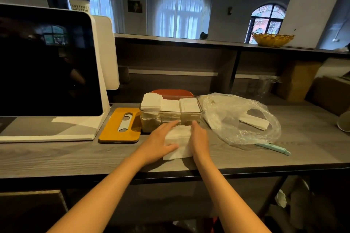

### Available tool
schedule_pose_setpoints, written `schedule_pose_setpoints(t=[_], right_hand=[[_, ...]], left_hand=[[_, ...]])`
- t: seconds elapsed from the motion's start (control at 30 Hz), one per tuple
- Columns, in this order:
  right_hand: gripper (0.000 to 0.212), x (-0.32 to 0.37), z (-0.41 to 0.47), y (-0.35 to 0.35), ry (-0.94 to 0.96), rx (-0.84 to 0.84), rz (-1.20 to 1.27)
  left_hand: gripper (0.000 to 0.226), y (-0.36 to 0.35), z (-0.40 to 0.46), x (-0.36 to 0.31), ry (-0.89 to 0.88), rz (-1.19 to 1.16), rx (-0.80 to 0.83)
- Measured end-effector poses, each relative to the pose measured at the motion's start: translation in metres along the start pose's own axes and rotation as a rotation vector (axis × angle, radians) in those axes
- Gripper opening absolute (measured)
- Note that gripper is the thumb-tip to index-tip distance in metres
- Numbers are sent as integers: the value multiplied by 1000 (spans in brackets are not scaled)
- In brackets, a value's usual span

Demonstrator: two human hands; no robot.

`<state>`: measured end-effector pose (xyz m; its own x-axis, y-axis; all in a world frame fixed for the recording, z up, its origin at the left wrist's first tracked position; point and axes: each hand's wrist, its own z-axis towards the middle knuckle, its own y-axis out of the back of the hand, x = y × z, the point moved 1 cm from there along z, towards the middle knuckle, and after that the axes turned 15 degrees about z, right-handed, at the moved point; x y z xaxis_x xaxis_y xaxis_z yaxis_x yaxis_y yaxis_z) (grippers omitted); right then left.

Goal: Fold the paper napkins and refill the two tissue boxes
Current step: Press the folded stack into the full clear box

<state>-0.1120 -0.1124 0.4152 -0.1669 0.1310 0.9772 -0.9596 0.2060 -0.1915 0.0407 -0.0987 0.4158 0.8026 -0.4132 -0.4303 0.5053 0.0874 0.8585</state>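
Grey wood-grain worktop (56,157). Dark screen (47,62) at left, crumpled plastic bag (242,119) at right with a few napkins left inside. Clear tissue box (170,117) at centre looks full, stacks rising above its rim; its yellow slotted lid (119,125) lies beside it. A red box (172,93) sits behind; its fill cannot be told. Napkin stack (178,142) lies before the clear box. Left hand (161,142) presses flat on it, fingers straight; right hand (199,138) braces its edge, fingers extended. Folding underway, roughly halfway. Cup (79,4) reads "ANYTIME".
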Motion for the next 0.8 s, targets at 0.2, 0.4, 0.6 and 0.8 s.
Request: schedule_pose_setpoints(t=[0.2, 0.4, 0.6, 0.8], right_hand=[[26, 10, -20, 10, 47, 399, -95], [30, 20, -16, 28, -64, 340, 57], [22, 33, -24, 9, -225, 161, 261], [28, 43, -33, -12, -239, 162, 232]], left_hand=[[25, 14, 8, 8, 194, -270, 31], [26, 27, -2, -5, 254, -575, 233], [27, 17, 2, -43, 442, -853, 235], [11, 6, 5, -63, 554, -971, -50]])
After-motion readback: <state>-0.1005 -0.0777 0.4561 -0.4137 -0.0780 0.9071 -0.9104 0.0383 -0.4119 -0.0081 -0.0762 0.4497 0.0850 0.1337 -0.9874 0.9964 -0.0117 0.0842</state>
